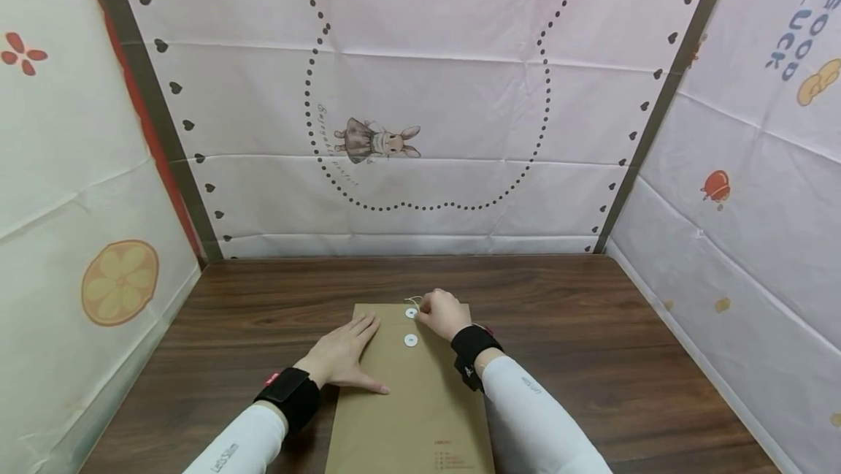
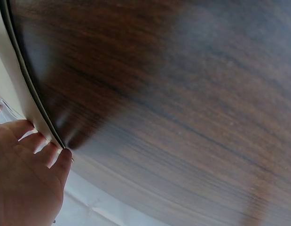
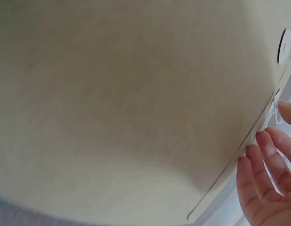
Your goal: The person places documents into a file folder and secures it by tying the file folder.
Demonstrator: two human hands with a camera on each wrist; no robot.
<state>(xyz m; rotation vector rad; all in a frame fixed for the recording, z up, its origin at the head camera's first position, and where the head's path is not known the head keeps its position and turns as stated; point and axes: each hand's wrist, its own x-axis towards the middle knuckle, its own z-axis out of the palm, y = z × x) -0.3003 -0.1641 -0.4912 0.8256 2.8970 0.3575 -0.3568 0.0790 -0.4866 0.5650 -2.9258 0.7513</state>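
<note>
A brown kraft paper string-tie envelope (image 1: 407, 415) lies on the table with two white round discs near its far end, an upper disc (image 1: 411, 312) and a lower disc (image 1: 410, 340). My left hand (image 1: 343, 357) rests on the envelope's left side, fingers spread and thumb stretched across the paper. In the left wrist view its fingertips meet the envelope's edge (image 2: 24, 77). Beside the upper disc, my right hand (image 1: 444, 315) pinches a thin white string (image 1: 414, 300). The right wrist view shows the string (image 3: 278, 115) looped between thumb and fingers, close to the flap line.
The dark wood-grain table (image 1: 585, 357) extends on both sides of the envelope. Printed white cloth stands around it: a back panel (image 1: 427, 109), a left panel (image 1: 59, 189) and a right panel (image 1: 742, 240). Small red print (image 1: 450, 456) marks the envelope's near end.
</note>
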